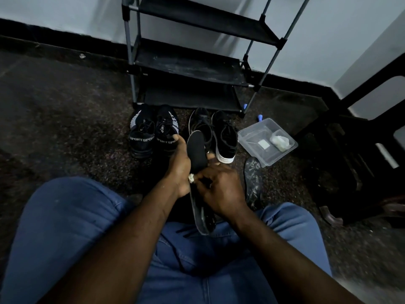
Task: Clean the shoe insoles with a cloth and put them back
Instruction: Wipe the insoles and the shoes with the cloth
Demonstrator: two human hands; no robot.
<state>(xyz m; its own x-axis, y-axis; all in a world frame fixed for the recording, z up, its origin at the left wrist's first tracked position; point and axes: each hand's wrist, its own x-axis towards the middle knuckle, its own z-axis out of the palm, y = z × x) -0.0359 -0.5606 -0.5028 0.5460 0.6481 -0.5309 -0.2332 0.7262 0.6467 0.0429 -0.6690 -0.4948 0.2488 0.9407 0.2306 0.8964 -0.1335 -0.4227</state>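
Note:
A black insole (196,152) stands on end in front of me, and my left hand (179,165) grips its left edge. My right hand (221,189) presses a small white cloth (191,178) against the insole's lower part; only a corner of the cloth shows. Under it a second dark insole (202,218) rests on my lap. A third, scuffed insole (253,179) lies on the floor to the right. Two pairs of shoes sit ahead: black "SPORT" sneakers (151,133) and black shoes with white soles (223,137).
A clear plastic tub (247,137) with a white lump and a small pad stands on the floor at the right. A black shoe rack (190,69) stands against the wall behind the shoes. Dark furniture (359,150) fills the right side. My knees in blue jeans flank my hands.

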